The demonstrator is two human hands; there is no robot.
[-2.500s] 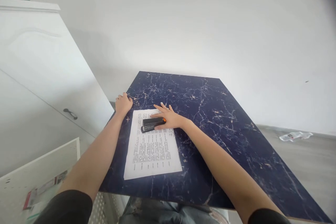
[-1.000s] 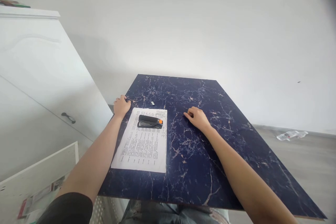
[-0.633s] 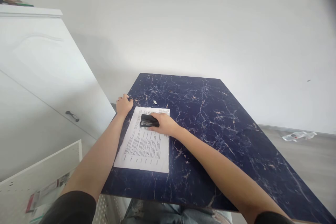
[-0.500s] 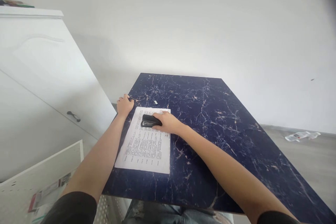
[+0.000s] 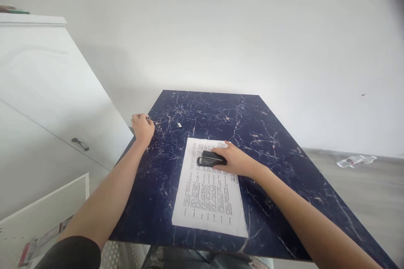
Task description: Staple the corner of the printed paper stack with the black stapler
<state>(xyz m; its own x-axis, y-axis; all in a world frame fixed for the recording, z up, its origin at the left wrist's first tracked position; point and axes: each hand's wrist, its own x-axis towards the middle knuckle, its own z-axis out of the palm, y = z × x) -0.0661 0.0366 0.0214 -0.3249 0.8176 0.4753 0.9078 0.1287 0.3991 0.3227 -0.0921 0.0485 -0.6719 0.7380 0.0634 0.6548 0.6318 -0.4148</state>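
Note:
A black stapler (image 5: pixel 212 159) rests on a printed sheet of paper (image 5: pixel 202 214). My right hand (image 5: pixel 235 159) is closed round the stapler's right end, the fingers lying over the page. At the table's left edge, my left hand (image 5: pixel 143 129) has its fingers curled. What they hold, if anything, is hidden. A small pale piece (image 5: pixel 179 125) lies to the right of my left hand, beyond the paper.
The dark blue marbled table (image 5: pixel 202 109) stands before a white wall. A white cabinet (image 5: pixel 47 84) is on the left, with a white bin (image 5: pixel 74 189) below. Clear plastic packaging (image 5: pixel 355 161) lies on the floor to the right.
My right hand has moved right and nearer me with the stapler, and the paper has slid along with it. My left hand stays at the table's left edge.

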